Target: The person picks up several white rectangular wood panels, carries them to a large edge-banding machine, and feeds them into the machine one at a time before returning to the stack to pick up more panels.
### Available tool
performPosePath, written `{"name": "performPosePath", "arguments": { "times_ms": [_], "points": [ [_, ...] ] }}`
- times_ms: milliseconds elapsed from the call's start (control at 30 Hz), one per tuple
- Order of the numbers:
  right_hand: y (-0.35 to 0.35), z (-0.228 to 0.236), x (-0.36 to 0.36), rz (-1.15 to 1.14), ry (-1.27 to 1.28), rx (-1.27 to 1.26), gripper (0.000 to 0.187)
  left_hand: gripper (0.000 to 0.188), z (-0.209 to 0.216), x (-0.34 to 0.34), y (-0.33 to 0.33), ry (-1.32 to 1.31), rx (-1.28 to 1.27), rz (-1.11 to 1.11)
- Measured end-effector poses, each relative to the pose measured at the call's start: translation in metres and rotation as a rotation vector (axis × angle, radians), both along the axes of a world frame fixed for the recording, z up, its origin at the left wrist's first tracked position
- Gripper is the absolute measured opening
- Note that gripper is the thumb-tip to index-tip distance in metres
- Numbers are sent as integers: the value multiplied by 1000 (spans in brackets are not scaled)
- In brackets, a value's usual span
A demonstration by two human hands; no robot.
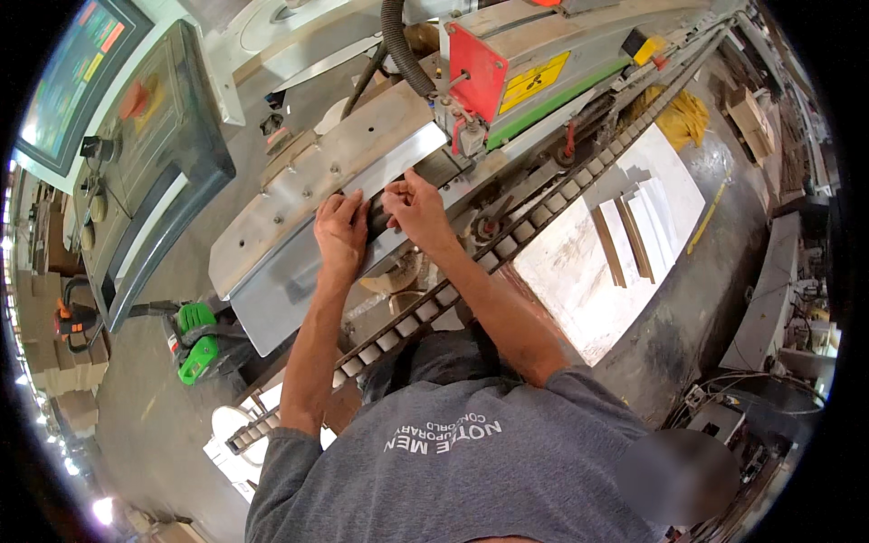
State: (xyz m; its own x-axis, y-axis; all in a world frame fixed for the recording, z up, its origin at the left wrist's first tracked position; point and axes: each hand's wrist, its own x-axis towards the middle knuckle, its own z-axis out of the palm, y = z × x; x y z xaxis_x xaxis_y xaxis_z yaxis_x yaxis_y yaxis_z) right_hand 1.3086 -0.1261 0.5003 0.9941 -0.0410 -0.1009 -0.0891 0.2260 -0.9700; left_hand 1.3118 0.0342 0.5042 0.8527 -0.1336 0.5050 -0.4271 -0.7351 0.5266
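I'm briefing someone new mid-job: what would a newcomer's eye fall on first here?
Probably the red panel at upper centre, with a yellow label just right of it. Next, the lit screen at upper left and the white board bearing strips, right of centre. Near the middle, the left hand and right hand are close together.

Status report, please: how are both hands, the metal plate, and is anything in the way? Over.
Left hand and right hand: close together, fingers curled, hold unclear. Metal plate: partly covered by left hand. Possible obstacle: roller track, beneath both forearms.
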Motion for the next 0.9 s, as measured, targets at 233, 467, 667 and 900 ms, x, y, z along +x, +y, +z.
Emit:
{"name": "performPosePath", "arguments": {
  "times_ms": [233, 467, 667, 900],
  "points": [
    [-50, -9, 20, -3, -86, -230, 17, 14, 0, 29, -55, -60, 28, -42],
    [-95, 34, -76, -106, -296, -231, 29, 19, -4, 47, -83, -163, 90, -39],
    [-220, 6, -145, -543, -242, -577, 35, 24, -2, 62, -118, -156, 8, -43],
    [-394, -17, -194, -562, 275, -1572, 56, 23, 6, -10, -85, -152, -1, -64]
  ]
}}
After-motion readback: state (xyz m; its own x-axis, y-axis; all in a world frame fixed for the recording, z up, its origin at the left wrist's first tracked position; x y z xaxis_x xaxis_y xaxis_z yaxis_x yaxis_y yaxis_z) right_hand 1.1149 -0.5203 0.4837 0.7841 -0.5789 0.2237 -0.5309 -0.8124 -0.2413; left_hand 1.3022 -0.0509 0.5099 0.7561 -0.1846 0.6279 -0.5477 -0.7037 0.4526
